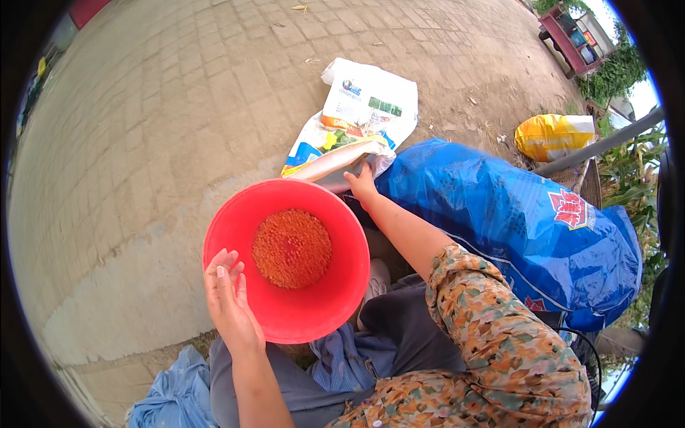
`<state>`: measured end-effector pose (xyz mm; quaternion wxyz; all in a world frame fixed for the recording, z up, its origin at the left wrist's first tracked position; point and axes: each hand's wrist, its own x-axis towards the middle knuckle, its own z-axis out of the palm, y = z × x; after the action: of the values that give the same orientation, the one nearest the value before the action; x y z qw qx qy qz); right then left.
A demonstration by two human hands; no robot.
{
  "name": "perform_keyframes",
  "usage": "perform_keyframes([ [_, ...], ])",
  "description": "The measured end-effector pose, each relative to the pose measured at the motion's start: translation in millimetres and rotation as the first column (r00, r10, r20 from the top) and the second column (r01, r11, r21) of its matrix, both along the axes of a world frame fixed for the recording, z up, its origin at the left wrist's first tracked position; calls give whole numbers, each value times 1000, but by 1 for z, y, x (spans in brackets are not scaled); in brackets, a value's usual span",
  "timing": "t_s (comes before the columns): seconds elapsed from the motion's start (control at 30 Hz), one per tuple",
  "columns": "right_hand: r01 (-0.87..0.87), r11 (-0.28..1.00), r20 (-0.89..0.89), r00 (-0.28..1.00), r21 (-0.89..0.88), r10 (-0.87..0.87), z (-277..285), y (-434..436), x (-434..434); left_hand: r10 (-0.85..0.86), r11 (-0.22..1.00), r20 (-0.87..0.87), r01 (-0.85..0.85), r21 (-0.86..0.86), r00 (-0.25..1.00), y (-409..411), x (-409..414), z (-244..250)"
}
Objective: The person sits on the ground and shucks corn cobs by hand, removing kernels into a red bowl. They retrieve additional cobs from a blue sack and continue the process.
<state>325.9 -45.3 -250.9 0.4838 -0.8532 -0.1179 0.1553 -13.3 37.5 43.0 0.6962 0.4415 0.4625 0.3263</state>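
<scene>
A red plastic bucket stands in front of my legs, with a layer of small orange-brown grains at its bottom. At the bucket's left rim is my left hand, upright with its fingers partly spread; whether it touches the rim I cannot tell. Beyond the bucket lies a white printed woven sack with its mouth turned towards me. My right hand is at that mouth, thumb apart, some fingertips hidden by the sack's edge, so its grip is unclear.
A large, full blue sack lies to the right. Behind it are a yellow and white bag and a grey pole. Light blue cloth lies at lower left. A red cart stands far right on the brick paving.
</scene>
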Motion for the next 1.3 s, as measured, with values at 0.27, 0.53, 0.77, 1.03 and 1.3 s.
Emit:
perform_keyframes([
  [0.27, -182, 978, -65, 982, -106, 176, 89, -32, 0, -27, 1000, -57, 28, 15, 998, 12, -4, 15],
  [0.53, -515, 787, -61, 823, 339, 565, 268, -50, -61, -240, 783, -325, 380, 492, 915, -3, -17, 85],
  [0.77, -651, 757, -174, 752, -49, 636, 335, -81, -159, -197, 941, -444, 295, 163, 874, 45, -157, 4],
  [1.03, -789, 615, 87, 612, -5, 786, 292, -62, -182, -286, 934, -530, 108, -341, 798, -2, -221, -230],
  [1.3, -821, 564, 106, 555, -94, 825, 286, -56, -183, -305, 927, -515, 125, -354, 801, 8, -213, -241],
])
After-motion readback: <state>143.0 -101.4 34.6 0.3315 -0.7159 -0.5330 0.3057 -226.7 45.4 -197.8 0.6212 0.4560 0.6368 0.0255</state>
